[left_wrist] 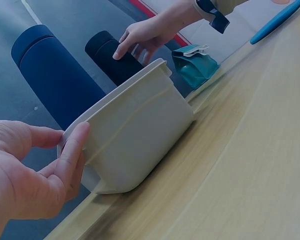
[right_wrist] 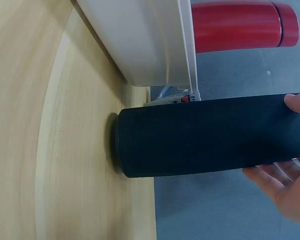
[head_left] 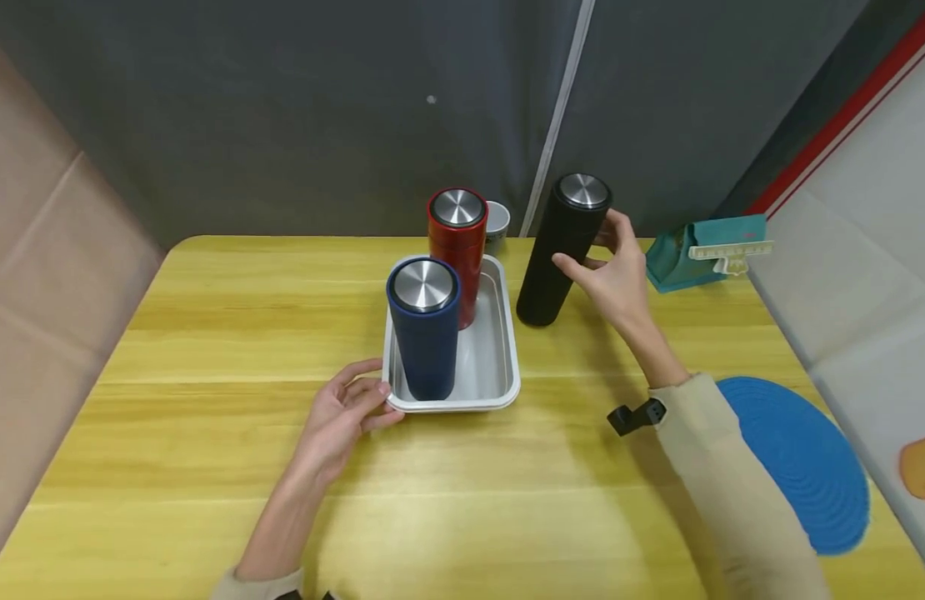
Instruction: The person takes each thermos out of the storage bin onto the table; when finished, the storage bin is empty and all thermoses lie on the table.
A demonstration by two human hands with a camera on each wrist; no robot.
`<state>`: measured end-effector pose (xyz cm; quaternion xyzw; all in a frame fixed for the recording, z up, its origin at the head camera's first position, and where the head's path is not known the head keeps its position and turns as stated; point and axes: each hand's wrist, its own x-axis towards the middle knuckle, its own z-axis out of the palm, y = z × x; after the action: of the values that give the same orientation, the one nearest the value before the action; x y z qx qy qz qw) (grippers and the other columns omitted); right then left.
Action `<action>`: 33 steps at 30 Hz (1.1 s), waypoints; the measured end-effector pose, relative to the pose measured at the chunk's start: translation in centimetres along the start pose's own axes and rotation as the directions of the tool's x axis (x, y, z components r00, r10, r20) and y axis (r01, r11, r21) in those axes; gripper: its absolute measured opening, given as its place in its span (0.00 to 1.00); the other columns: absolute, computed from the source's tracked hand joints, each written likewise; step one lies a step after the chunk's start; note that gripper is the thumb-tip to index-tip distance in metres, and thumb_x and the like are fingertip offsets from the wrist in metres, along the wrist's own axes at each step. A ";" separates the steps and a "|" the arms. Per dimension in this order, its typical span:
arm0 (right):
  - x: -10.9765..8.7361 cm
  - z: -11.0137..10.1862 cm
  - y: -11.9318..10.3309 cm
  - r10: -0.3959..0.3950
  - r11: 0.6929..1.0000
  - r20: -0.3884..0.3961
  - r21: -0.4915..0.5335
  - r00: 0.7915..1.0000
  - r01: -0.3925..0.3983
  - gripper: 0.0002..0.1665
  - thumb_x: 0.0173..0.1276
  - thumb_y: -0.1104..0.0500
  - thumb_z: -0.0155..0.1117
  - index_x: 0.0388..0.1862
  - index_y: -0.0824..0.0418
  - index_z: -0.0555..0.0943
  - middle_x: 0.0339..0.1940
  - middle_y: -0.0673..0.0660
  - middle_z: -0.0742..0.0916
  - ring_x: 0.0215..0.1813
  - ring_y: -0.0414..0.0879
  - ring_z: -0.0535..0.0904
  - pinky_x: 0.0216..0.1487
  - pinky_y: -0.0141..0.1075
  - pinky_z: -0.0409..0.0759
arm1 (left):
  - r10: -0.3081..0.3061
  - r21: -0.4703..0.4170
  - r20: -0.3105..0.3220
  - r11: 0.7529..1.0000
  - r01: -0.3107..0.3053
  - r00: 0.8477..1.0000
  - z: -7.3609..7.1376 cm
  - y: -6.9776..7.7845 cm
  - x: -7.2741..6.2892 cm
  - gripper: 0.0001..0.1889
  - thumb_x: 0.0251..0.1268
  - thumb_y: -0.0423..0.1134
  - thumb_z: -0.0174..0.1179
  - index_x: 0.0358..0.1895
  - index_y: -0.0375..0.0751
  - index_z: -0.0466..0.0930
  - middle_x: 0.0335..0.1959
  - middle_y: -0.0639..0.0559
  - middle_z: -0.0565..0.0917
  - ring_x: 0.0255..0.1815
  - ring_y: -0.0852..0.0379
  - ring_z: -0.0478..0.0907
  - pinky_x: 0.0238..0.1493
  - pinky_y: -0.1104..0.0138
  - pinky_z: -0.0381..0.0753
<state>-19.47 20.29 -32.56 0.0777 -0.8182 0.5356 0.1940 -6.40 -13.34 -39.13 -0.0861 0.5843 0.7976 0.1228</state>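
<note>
Left hand (head_left: 346, 412) pinches tray (head_left: 487, 367) at near-left corner, seemingly steadying it beneath blue flask (head_left: 430, 350) and red flask (head_left: 472, 271), while right hand (head_left: 618, 271) grips black flask (head_left: 550, 258) just beside the tray.

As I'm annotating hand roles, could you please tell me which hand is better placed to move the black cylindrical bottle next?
Probably the right hand: it grips the black cylindrical bottle, just right of the pale rectangular tray. The left hand pinches the tray's near-left corner, farther from the bottle.
</note>
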 end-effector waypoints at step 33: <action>1.4 1.8 -1.3 -0.033 0.999 0.025 -0.040 0.999 0.034 0.40 0.55 0.67 0.72 0.65 0.70 0.65 0.54 0.64 0.77 0.49 0.50 0.76 0.50 0.46 0.85 | 0.014 -0.022 0.013 1.000 -0.014 1.000 0.0 0.0 0.2 0.21 0.67 0.22 0.54 0.62 0.27 0.62 0.40 0.41 0.77 0.32 0.56 0.78 0.43 0.61 0.87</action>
<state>-20.75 18.24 -31.52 0.0941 -0.8297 0.5147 0.1946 -6.59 -13.30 -39.14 -0.0783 0.5752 0.8054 0.1201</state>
